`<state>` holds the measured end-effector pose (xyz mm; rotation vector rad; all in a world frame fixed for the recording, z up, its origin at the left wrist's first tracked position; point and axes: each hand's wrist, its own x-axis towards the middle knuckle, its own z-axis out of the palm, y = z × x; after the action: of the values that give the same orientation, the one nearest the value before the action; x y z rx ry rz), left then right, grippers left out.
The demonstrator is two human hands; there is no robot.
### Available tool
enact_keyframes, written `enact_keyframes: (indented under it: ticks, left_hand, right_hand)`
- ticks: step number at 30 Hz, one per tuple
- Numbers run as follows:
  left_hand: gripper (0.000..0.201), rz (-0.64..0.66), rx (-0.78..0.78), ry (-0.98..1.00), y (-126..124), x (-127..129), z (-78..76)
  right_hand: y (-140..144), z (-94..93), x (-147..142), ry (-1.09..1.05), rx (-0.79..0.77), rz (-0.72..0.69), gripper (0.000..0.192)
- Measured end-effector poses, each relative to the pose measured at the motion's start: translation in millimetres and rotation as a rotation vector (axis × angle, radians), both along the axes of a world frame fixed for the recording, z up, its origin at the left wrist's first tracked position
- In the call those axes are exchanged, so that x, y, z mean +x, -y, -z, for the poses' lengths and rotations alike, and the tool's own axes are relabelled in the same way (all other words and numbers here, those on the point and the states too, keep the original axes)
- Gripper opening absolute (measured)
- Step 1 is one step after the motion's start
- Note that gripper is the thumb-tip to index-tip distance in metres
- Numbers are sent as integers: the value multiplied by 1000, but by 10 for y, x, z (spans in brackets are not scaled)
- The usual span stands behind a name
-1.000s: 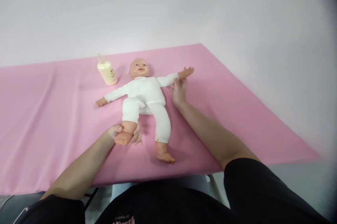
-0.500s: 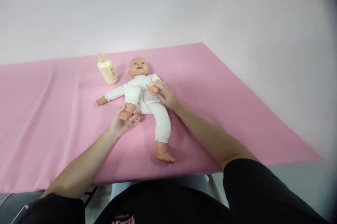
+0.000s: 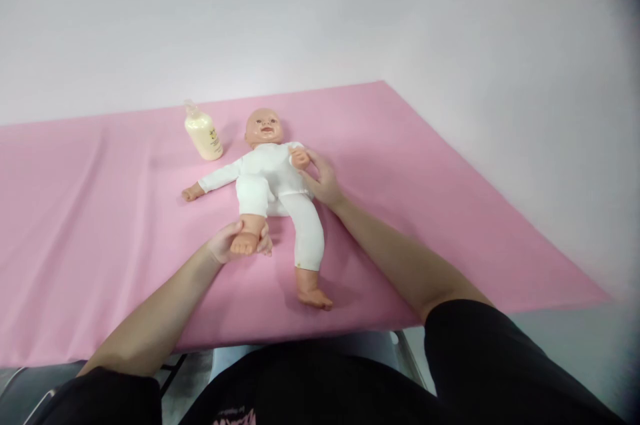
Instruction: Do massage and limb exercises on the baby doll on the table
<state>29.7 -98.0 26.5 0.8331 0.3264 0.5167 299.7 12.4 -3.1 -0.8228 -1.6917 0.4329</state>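
A baby doll (image 3: 273,168) with a white cloth body lies on its back, its head pointing away from me. My left hand (image 3: 227,242) is wrapped round the ankle of the doll's bent leg on the left, with the bare foot (image 3: 245,244) showing over my fingers. At the doll's right side, my right hand (image 3: 324,180) holds its raised arm near the small hand (image 3: 300,158); some of my fingers are hidden behind it. The doll's other leg (image 3: 309,232) lies stretched toward me, and its other arm (image 3: 220,175) points left.
A pump bottle (image 3: 203,135) of pale yellow liquid stands left of the doll's head. Pink cloth (image 3: 425,232) covers the table, with creases at the left. A pale wall (image 3: 320,18) rises behind the far edge.
My left hand has drawn the doll's foot toward me, and that leg is less bent. My right hand has shifted the doll's small hand outward to the right and slightly up.
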Motion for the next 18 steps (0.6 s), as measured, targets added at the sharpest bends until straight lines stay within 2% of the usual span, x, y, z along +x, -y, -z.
enact_keyframes:
  ticks: [2, 5, 9, 13, 18]
  left_hand:
    - [55, 181, 112, 8, 8, -47, 24]
    - [57, 421, 164, -70, -2, -102, -1]
    - [56, 605, 145, -221, -19, -117, -104]
    - [50, 597, 265, -365, -18, -118, -124]
    - [44, 571, 383, -423, -21, -151, -48]
  right_hand:
    - [-48, -7, 24, -195, -70, 27, 57]
    - [-135, -16, 100, -421, -161, 83, 66]
    - [-254, 56, 236, -703, -373, 168, 61]
    - [-378, 213, 344, -851, -518, 193, 53]
    - [-489, 367, 406, -841, -517, 185, 54]
